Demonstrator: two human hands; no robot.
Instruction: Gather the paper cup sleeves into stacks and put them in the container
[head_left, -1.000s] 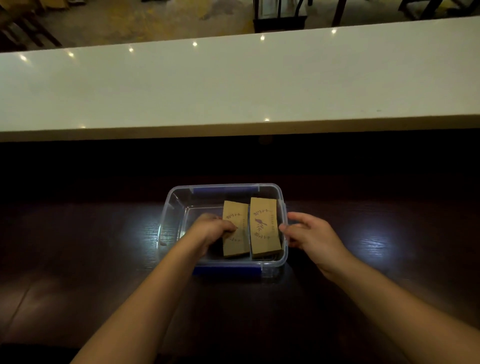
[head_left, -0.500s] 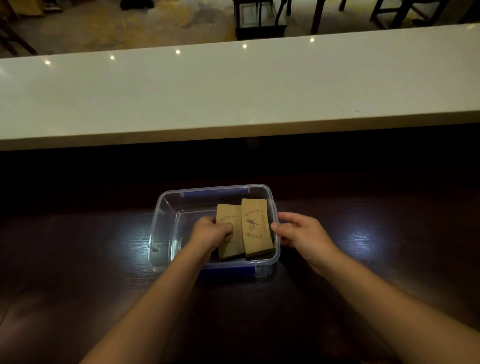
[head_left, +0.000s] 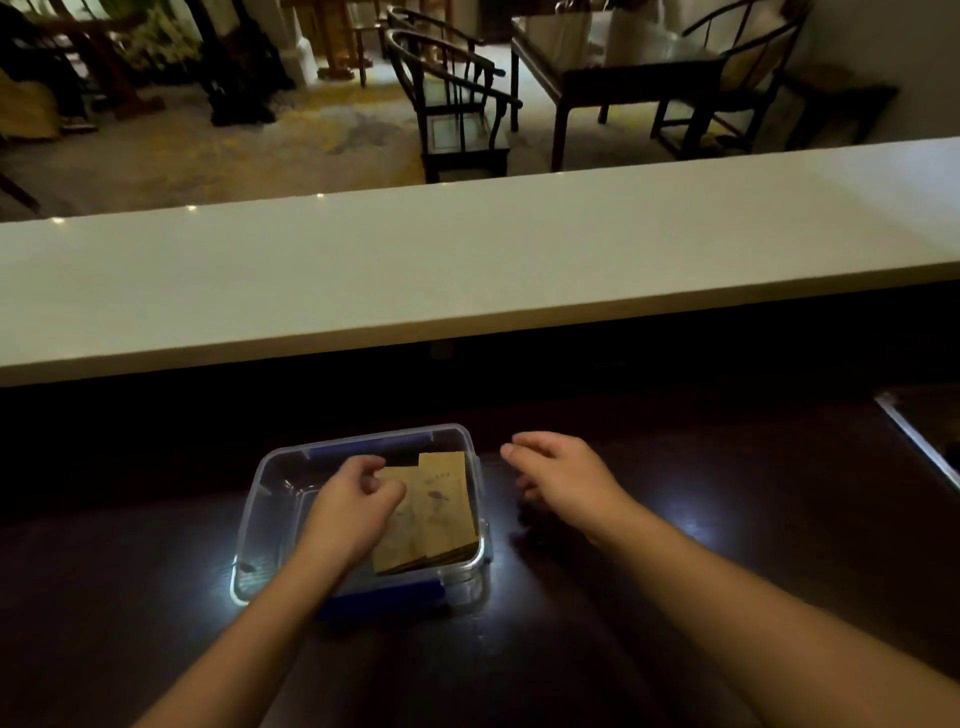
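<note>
A clear plastic container (head_left: 258, 519) with blue clips stands on the dark table in front of me. Two stacks of brown paper cup sleeves lie inside against its right wall: the right stack (head_left: 448, 501) and the left stack (head_left: 402, 543). My left hand (head_left: 356, 506) reaches into the container. Its fingers are curled over the top of the left stack and partly hide it, and I see nothing gripped in them. My right hand (head_left: 563, 478) hovers outside, just right of the container, fingers spread and holding nothing.
A long white counter ledge (head_left: 467, 270) runs across behind the dark wooden table (head_left: 675, 519). A metal-edged object (head_left: 917, 441) lies at the table's far right. Dark chairs and a table stand in the room beyond the ledge.
My right hand has left the container's right wall, moved right and spread its fingers. My left hand stays over the left stack. The view has tilted up.
</note>
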